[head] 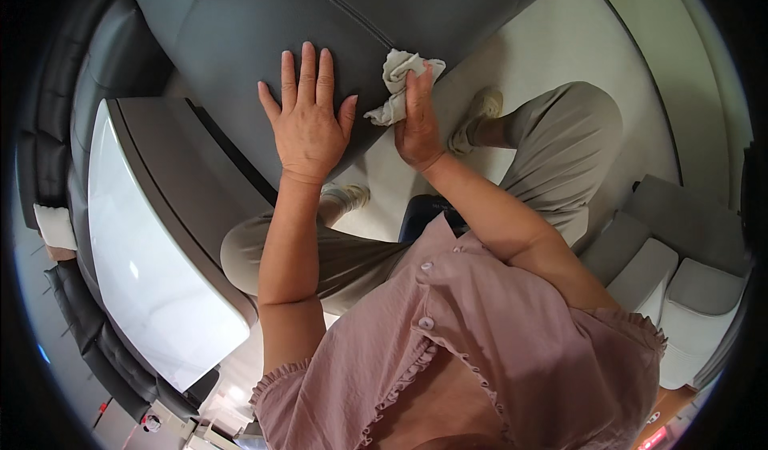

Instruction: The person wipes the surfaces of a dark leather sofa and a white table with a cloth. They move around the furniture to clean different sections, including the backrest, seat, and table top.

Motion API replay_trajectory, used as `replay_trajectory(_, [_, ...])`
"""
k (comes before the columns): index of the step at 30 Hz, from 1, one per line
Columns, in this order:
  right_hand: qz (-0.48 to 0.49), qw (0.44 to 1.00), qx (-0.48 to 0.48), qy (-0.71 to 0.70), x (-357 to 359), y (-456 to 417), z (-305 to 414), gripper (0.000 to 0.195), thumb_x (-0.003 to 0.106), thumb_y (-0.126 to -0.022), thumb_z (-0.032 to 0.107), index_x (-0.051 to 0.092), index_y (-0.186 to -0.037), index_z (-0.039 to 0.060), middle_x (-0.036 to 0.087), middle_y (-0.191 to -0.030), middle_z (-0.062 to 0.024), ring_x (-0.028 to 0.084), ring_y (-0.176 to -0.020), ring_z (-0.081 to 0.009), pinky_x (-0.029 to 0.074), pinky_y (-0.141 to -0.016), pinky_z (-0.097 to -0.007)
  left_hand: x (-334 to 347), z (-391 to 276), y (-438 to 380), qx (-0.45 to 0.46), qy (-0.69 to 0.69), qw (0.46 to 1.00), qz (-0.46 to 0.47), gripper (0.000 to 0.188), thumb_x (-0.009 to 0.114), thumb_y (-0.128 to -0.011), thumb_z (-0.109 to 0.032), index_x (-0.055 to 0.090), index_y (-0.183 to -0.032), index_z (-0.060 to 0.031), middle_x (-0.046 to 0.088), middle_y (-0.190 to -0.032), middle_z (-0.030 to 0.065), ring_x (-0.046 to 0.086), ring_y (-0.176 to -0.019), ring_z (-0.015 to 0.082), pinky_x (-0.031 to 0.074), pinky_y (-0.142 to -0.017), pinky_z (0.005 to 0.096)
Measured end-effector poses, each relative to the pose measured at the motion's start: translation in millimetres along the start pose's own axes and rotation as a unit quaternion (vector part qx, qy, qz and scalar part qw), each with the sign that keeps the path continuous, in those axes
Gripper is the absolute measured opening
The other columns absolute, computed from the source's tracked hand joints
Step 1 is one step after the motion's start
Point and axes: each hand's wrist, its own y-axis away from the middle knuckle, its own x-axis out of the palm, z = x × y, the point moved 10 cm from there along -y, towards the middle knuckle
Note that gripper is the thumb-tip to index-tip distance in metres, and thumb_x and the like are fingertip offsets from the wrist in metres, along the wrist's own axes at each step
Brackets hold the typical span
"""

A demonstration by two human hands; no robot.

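Observation:
A dark grey leather-look sofa seat [240,24] spreads before me, with a stitched seam [342,3] running across it. My left hand [310,114] lies flat on its surface, palm down and fingers spread, holding nothing. To its right, my right hand [420,111] grips a crumpled off-white cloth [399,78] at the seat's near right edge, close to the end of the seam. The cloth rests against the upholstery, its loose folds showing around my fingers. Part of my right palm is hidden by the thumb side of the hand.
A table with a glossy white top [156,258] and brown side [180,144] stands at my left. More black sofas [90,324] line the far left. Grey and white seating [666,270] is at the right. A dark object [417,216] sits on the pale floor [552,48] between my legs.

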Motion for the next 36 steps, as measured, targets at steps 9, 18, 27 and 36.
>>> replay_trajectory(9, [-0.040, 0.982, 0.180, -0.036, 9.8, 26.5, -21.9, 0.077, 0.044, -0.086, -0.011, 0.010, -0.155, -0.0017, 0.017, -0.155, -0.0357, 0.020, -0.145, -0.0496, 0.021, -0.119, -0.0459, -3.2, -4.7, -1.1, 0.009, 0.014, 1.000, -0.019, 0.065, 0.060, -0.091, -0.043, 0.045, -0.146, -0.0111, 0.040, -0.154, 0.0100, 0.033, -0.144, 0.0338, 0.021, -0.111, 0.0657])
replay_trajectory(18, [-0.039, 0.916, 0.393, -0.067, 32.5, 63.5, -76.9, 0.077, 0.044, -0.088, -0.007, 0.007, -0.155, 0.0001, 0.047, -0.137, -0.0325, 0.049, -0.126, -0.0471, 0.041, -0.103, -0.0446, 1.5, -3.0, -0.9, 0.003, 0.000, 1.000, -0.003, 0.063, 0.055, -0.094, -0.041, 0.041, -0.149, -0.0134, 0.037, -0.157, 0.0086, 0.030, -0.146, 0.0322, 0.018, -0.114, 0.0618])
replay_trajectory(27, [-0.004, 0.838, 0.545, -0.022, 56.5, 92.8, -158.7, 0.042, 0.059, -0.093, 0.018, 0.048, -0.132, 0.0041, 0.063, -0.123, -0.0253, 0.059, -0.115, -0.0438, 0.048, -0.091, -0.0481, -2.9, -0.9, -2.0, 0.013, 0.043, 0.998, -0.043, 0.064, 0.060, -0.089, -0.043, 0.049, -0.144, -0.0123, 0.043, -0.152, 0.0100, 0.036, -0.142, 0.0328, 0.020, -0.111, 0.0643])
replay_trajectory(36, [-0.009, 0.838, 0.514, -0.182, 87.2, 121.8, -171.0, 0.037, 0.049, -0.099, 0.011, 0.051, -0.135, 0.0033, 0.063, -0.126, -0.0214, 0.060, -0.117, -0.0369, 0.046, -0.096, -0.0420, -3.0, 1.5, -3.6, -0.001, 0.035, 0.999, -0.029, 0.063, 0.057, -0.091, -0.044, 0.046, -0.146, -0.0145, 0.040, -0.155, 0.0081, 0.032, -0.145, 0.0296, 0.016, -0.115, 0.0587])
